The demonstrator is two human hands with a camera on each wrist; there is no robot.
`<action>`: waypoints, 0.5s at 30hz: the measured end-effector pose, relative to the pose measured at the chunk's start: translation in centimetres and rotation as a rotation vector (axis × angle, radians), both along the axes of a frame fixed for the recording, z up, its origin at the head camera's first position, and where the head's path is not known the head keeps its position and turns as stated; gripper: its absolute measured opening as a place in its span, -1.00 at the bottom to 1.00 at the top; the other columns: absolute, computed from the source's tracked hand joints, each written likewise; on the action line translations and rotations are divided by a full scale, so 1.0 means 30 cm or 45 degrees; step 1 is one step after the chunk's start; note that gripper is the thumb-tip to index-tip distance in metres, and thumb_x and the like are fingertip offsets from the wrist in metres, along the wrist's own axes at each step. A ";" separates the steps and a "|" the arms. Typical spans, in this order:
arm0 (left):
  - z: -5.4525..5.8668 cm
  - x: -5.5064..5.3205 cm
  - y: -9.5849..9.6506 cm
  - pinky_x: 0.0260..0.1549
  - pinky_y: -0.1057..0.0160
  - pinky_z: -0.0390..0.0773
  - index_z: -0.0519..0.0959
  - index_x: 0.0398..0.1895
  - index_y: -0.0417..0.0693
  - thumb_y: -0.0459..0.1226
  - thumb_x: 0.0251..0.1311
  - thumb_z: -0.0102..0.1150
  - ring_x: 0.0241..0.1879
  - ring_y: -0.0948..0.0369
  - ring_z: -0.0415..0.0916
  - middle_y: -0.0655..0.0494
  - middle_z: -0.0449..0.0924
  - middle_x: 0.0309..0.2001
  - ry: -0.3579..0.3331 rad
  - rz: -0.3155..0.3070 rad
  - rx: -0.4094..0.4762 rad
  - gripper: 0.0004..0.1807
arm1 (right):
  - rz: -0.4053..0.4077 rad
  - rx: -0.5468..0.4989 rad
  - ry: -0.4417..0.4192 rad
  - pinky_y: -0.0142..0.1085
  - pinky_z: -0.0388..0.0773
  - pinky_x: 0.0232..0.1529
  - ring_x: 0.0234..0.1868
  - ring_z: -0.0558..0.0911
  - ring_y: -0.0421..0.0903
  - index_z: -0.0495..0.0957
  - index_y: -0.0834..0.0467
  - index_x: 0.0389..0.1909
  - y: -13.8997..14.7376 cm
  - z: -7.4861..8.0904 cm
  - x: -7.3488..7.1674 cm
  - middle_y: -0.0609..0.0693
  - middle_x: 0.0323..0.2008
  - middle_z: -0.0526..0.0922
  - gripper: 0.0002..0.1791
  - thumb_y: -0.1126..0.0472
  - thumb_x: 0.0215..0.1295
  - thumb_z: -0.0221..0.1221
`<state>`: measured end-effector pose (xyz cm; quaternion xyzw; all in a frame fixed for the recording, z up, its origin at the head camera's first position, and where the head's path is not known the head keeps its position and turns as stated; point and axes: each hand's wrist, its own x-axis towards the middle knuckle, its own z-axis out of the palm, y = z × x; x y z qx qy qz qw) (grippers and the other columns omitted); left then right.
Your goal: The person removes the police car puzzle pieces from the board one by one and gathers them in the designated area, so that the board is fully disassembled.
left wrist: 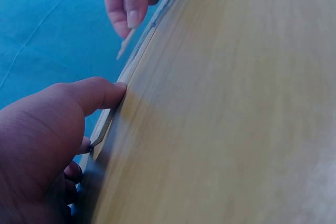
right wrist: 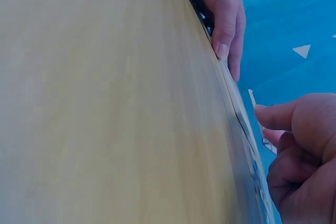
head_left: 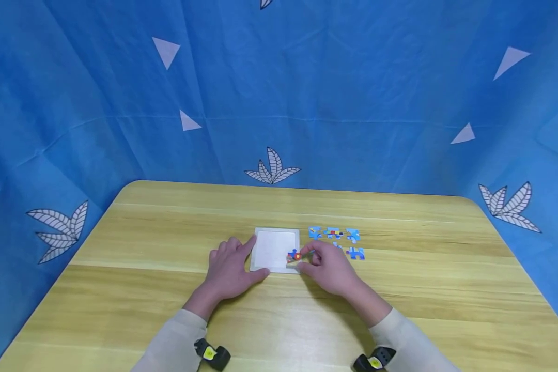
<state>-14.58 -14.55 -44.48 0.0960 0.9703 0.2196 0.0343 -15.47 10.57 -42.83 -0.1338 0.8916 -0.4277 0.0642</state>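
Observation:
A shallow white puzzle tray [head_left: 274, 250] with a grey rim lies flat on the table. My left hand [head_left: 229, 268] is spread at its left side, index finger along the left rim and thumb at the near edge. My right hand [head_left: 329, 266] pinches a jigsaw piece [head_left: 294, 256] with red, yellow and blue print between thumb and index finger. That piece is tilted above the tray's near right corner. In the right wrist view the piece [right wrist: 252, 97] shows only as a thin edge, apart from the tray.
Several loose blue jigsaw pieces [head_left: 353, 235] lie right of the tray, some partly hidden behind the right hand. The wooden table [head_left: 167, 217] has rounded far corners. A blue patterned cloth [head_left: 325, 103] hangs behind it.

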 end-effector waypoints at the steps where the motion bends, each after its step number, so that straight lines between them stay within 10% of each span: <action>1: 0.001 0.001 -0.001 -0.17 0.06 0.13 0.23 0.54 -0.01 0.25 0.08 0.30 -0.12 0.08 0.19 0.06 0.31 -0.10 0.001 0.000 0.000 0.01 | -0.002 -0.002 0.000 -0.31 0.19 -0.52 -0.67 0.17 -0.23 0.64 0.13 -0.16 0.009 0.000 0.004 -0.15 -0.70 0.19 -0.78 0.25 0.20 0.41; 15: -0.004 -0.001 0.000 -0.17 0.05 0.12 0.24 0.53 -0.03 0.23 0.08 0.32 -0.11 0.08 0.19 0.06 0.30 -0.11 0.016 -0.002 0.021 0.01 | -0.055 -0.060 -0.004 -0.31 0.22 -0.49 -0.67 0.14 -0.23 0.64 0.15 -0.09 0.143 0.014 0.053 -0.17 -0.68 0.12 -0.75 0.26 0.23 0.39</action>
